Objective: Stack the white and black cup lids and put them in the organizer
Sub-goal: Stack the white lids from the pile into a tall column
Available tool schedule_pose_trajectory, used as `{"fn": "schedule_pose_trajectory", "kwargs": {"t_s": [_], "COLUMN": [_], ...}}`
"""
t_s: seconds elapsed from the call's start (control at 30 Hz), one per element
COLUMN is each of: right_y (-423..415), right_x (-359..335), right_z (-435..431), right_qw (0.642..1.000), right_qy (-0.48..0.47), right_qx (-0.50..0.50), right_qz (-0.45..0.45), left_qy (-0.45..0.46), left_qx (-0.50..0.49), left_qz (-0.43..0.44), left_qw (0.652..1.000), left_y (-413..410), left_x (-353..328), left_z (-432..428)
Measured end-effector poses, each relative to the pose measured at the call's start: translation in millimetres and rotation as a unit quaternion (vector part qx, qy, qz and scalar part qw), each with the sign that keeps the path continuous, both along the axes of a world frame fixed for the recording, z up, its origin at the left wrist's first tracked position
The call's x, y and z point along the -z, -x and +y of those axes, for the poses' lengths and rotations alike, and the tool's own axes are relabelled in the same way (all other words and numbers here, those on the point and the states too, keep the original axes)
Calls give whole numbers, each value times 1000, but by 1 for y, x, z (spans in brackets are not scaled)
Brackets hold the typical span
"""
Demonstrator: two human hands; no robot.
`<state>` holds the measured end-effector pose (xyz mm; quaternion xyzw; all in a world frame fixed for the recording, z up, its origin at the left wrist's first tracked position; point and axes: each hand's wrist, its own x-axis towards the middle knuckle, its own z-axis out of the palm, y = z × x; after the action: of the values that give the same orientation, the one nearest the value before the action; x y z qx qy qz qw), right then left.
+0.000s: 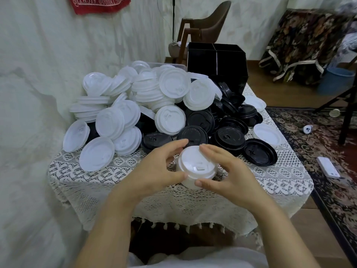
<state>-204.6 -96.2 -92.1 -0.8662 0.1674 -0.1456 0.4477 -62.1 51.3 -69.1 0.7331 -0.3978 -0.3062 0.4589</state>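
Observation:
A short stack of white lids [197, 166] stands on the lace tablecloth [116, 180] near the table's front. My left hand [154, 169] grips the stack from the left with thumb and fingers curled around it. My right hand [228, 171] grips it from the right the same way. Behind lies a big heap of white lids [146, 93] on the left and black lids [229, 134] on the right. The black organizer [216, 66], split into compartments, stands at the table's back right, tilted toward me.
A loose white lid [267, 133] and a black lid [259, 151] lie at the right edge. A wall runs along the left. Beyond the table are a brown chair [206, 26], a patterned rug [316, 142] with a white box [328, 167], and a blue bin [336, 80].

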Motion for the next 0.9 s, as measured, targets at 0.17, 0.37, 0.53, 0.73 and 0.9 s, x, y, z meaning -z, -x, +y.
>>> {"fn": "schedule_pose_trajectory", "kwargs": {"t_s": [0.17,0.37,0.53,0.73,0.9], "right_y": [-2,-2,-3,-4,-5], "right_x": [5,8,9,9,8], "right_z": [1,-1,-2,-1,-1], "right_qw": [1000,999,999,998,997], "right_qy": [8,25,20,22,29], "right_qx": [-5,0,2,4,4], "right_qz": [28,45,50,58,67], "left_qy": [-47,-61,-63,-74,-81], "left_qx": [-3,-6,-4,-3,4], "left_qz": [-26,-39,-35,-39,-59], "left_qw": [999,997,997,996,995], "left_y": [-2,-1,-2,-3,-2], "left_x": [4,6,8,10,12], "left_z": [-2,-4,-5,-6,-8]}}
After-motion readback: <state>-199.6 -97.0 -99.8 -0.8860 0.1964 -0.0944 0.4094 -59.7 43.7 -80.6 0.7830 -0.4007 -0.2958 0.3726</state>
